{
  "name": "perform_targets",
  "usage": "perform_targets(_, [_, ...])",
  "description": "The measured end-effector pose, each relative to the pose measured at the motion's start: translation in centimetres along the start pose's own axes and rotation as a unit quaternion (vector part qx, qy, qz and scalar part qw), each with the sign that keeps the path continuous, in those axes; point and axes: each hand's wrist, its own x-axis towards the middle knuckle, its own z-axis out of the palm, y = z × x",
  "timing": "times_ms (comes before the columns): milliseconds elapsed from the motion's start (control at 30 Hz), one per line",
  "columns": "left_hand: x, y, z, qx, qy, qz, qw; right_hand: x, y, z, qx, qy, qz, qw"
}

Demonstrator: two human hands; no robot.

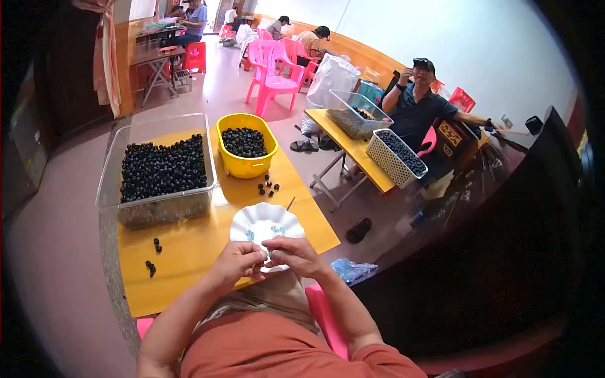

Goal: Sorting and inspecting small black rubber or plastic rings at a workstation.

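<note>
My left hand [241, 259] and my right hand [294, 253] meet over the near rim of a white scalloped plate [263, 215]. Both are closed, fingertips pinched close together; whatever lies between them is too small to make out. On the plate are small bluish-green bits [277, 230]. A thin pointed tool [290, 203] sticks out past the plate's far right rim. Beyond the plate lie several loose round black pieces [270, 185]. A yellow tub [249, 167] and a large clear plastic bin [165, 211] hold many more of them.
More black pieces [151, 268] lie on the left of the yellow table [183, 277]. A person [413, 104] sits at another table at right with a clear bin [359, 120] and a white basket [394, 160]. Pink chairs [272, 66] and other seated people are farther back.
</note>
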Motion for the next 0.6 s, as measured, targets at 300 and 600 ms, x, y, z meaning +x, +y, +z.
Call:
perform_targets(300, [-0.9, -0.7, 0.8, -0.034, 0.010, -0.004, 0.999, -1.1, -1.0, 1.1, -0.016, 0.001, 0.041, 0.999])
perform_targets(600, [-0.3, -0.4, 0.7, -0.009, 0.032, 0.030, 0.999, -0.4, -0.2, 2.1, 0.017, 0.065, 0.033, 0.997])
